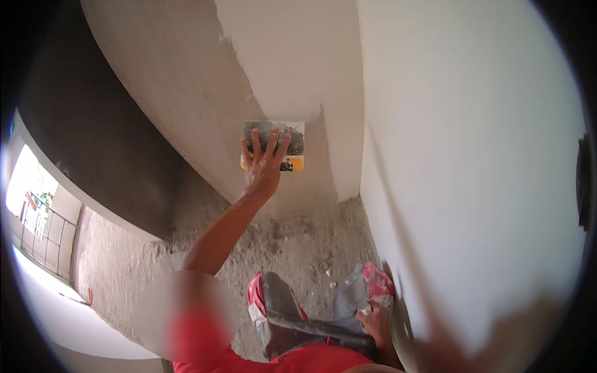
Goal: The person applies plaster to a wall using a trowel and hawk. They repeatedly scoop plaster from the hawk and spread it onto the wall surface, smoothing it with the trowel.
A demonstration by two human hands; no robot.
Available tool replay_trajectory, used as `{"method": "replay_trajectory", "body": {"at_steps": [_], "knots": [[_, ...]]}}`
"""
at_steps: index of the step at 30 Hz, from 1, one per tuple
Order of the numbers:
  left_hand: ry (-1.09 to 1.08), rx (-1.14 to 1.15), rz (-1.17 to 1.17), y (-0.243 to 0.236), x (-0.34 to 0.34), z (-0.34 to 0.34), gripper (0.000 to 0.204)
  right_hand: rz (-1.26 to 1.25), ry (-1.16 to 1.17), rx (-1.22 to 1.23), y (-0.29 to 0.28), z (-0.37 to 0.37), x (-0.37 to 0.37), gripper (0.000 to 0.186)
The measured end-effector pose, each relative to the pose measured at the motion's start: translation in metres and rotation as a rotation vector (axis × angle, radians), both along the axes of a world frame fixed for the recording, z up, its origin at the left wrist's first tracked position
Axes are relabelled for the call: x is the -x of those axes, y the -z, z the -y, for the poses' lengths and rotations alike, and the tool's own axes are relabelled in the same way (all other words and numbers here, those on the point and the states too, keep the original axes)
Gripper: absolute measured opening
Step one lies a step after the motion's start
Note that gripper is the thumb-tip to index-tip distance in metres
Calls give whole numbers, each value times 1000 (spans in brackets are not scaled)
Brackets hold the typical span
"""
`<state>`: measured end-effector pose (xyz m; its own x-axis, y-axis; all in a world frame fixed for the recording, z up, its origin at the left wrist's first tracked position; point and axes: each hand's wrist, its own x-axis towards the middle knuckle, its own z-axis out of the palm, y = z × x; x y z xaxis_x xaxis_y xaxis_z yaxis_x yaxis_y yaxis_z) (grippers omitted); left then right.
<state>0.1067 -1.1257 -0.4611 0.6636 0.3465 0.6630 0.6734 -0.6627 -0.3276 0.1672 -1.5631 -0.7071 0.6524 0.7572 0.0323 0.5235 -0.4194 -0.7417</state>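
Note:
My left hand [265, 158] grips a wide scraper [292, 130] with a dark, putty-smeared blade and yellow handle, its fingers spread over the blade against the wall [286, 62]. The wall has a pale coat in patches over darker plaster. My right hand [373, 322] is low by my right knee, fingers curled around a small whitish thing that I cannot make out.
A smooth white wall [472, 137] stands close on my right. A dark recessed panel [112, 124] is at the left, with a bright opening and metal railing [46, 233] beyond. The rough concrete floor [236, 255] has small debris by my legs.

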Motion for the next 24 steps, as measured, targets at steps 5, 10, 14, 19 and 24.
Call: {"method": "replay_trajectory", "body": {"at_steps": [5,10,14,19,24], "knots": [[96,-501,328,-222,-15,-21,92,-143,45,-9,-24,-4,0,26],[135,-491,487,-436,-5,-56,65,-137,22,-55,-19,-9,3,27],[50,-299,439,-451,-16,-35,64,-112,49,-46,-12,-5,3,26],[-34,-351,415,-365,-8,-67,64,-154,1,-69,-23,-12,6,25],[-43,-308,367,-128,-54,-29,68,-30,-6,-66,-7,0,-2,25]]}}
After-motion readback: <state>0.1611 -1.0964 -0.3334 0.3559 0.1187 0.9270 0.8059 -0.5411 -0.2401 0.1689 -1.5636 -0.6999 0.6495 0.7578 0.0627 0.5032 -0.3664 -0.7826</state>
